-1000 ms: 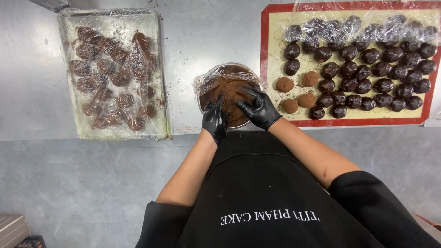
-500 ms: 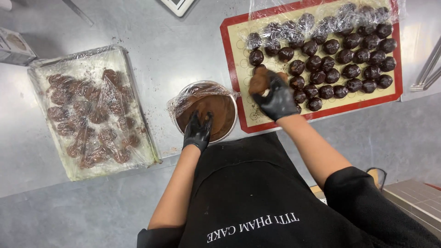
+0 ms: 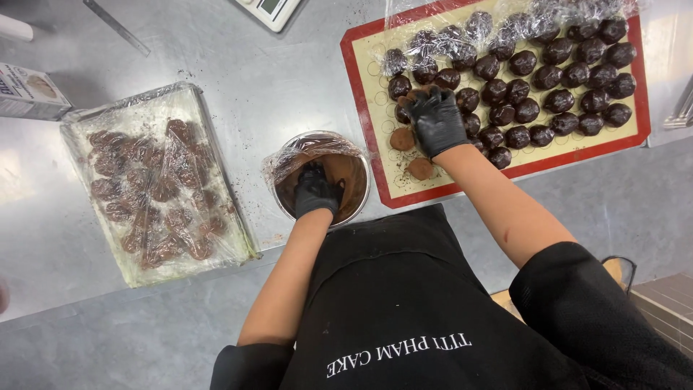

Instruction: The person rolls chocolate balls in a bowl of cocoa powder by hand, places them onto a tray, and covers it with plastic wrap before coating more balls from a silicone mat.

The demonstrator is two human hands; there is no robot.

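Black-gloved, the right hand [image 3: 435, 121] sets a cocoa-dusted ball [image 3: 415, 94] on the red-edged baking mat [image 3: 364, 108], fingers curled loosely over it beside the dark glossy balls [image 3: 548, 76]. The left hand [image 3: 315, 191] sits in the cocoa bowl [image 3: 357, 162] on the steel tabletop [image 3: 238, 79], fingers bent into the powder; whether it grips anything, I cannot tell. Coating looks underway; release needs care.

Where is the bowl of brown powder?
In the head view, the bowl sits mid-table, between the wrapped tray and the red-edged mat, with the left hand inside it.
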